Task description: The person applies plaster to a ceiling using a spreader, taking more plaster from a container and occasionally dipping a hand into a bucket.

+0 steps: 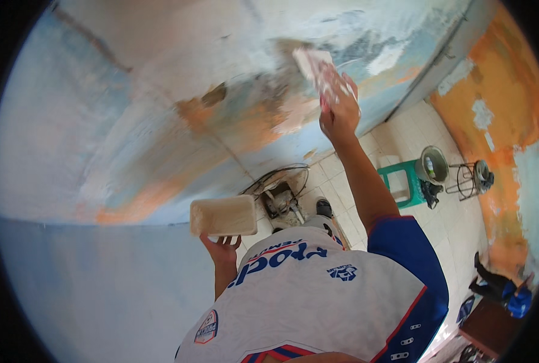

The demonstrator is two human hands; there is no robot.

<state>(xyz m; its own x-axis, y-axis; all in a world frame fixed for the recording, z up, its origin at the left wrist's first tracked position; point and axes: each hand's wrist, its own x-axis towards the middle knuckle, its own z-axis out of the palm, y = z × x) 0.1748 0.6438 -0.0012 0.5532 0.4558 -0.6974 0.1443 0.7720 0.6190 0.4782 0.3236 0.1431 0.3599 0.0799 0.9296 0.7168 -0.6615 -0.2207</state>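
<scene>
My right hand [342,115], arm stretched up and forward, is closed around a flat, putty-covered spreader [312,63]. The spreader's broad edge lies against the patchy wall [245,91]; its handle is hidden in my fingers. White putty smears my fingers. Lower and to the left, my left hand [222,247] grips a cream rectangular plastic tub [224,216] from beneath. Pale residue coats the inside of the tub. Grey, orange and dark patches show through the wall's pale blue and white coat around the spreader.
Near my shoes lies a dark container with tools [278,201], a cable looped behind it. On the tiled floor to the right stand a green plastic stool [401,184], a grey bucket [433,164] and a metal-legged stool [465,180]. Another person [508,296] is at the lower right.
</scene>
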